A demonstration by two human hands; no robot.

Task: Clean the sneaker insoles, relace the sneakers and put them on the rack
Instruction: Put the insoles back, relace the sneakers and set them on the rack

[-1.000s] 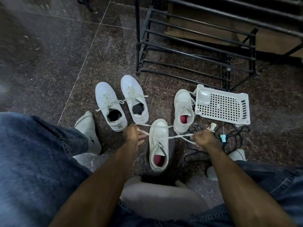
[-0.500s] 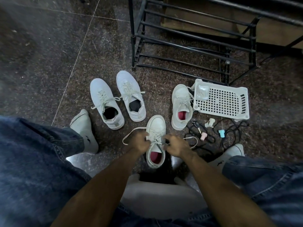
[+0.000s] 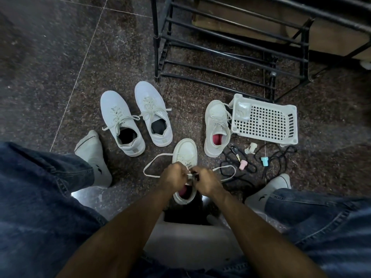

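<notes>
— How far along?
— Both hands, left hand and right hand, pinch the lace over the near sneaker on the floor; its bow isn't tied.
— The rest?
— Three sneakers look laced beside it. The rack holds none.
</notes>
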